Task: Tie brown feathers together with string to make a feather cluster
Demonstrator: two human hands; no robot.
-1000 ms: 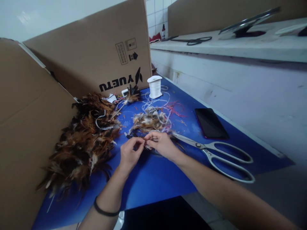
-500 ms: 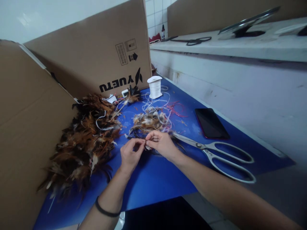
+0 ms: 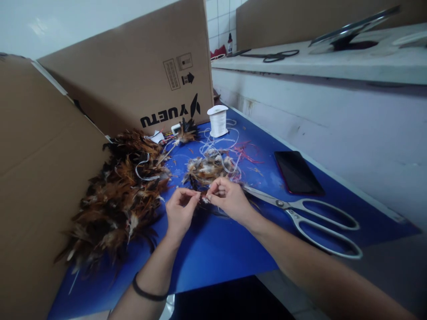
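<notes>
Both hands are close together over the blue tabletop (image 3: 213, 262), just in front of a small bunch of feathers (image 3: 208, 169). My left hand (image 3: 182, 211) is closed in a pinch, thumb against index finger. My right hand (image 3: 230, 198) also pinches, a short gap to the right of the left fingertips. A bit of red and white shows between them, too small to name; what each pinch holds cannot be made out. Large metal scissors (image 3: 282, 204) lie by my right hand, blades towards the feathers. To the left spreads a big heap of brown and black feathers (image 3: 116, 204).
A spool of white ribbon (image 3: 218, 122) stands behind the feather bunch, with loose ribbon and red strands (image 3: 248, 153) around it. A phone (image 3: 298, 172) lies at the right. Cardboard boxes (image 3: 133, 66) wall the left and back. Dark scissors (image 3: 280, 56) rest on a ledge.
My fingertips have drawn slightly apart, leaving a small gap with red showing in it. The view has shifted a little, so most things appear slightly further right.
</notes>
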